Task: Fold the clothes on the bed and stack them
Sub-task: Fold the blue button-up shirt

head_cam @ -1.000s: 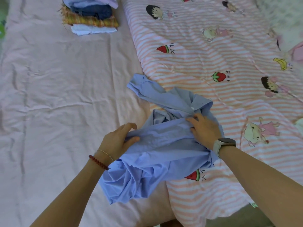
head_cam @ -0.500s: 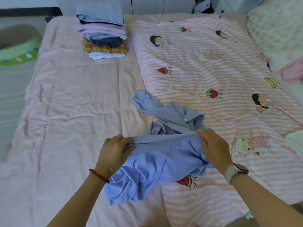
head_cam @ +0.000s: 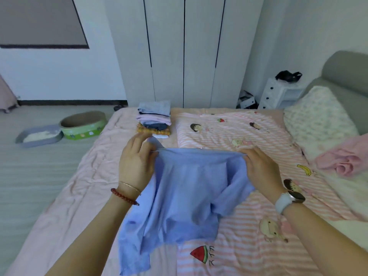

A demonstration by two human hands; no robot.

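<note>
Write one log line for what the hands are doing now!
left hand: grips blue shirt edge | right hand: grips other edge | shirt: held up, unfolded | folded stack: far end of bed

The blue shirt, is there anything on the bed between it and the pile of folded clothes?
Nothing visible. Both hands, left and right, hold the light blue cotton shirt up by its top edge. Behind it, only bare pink sheet shows before the stack of folded clothes; the shirt hides part of that stretch.

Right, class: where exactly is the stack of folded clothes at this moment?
The stack of folded clothes sits at the far end of the bed, left of the striped quilt, just beyond the left hand.
</note>
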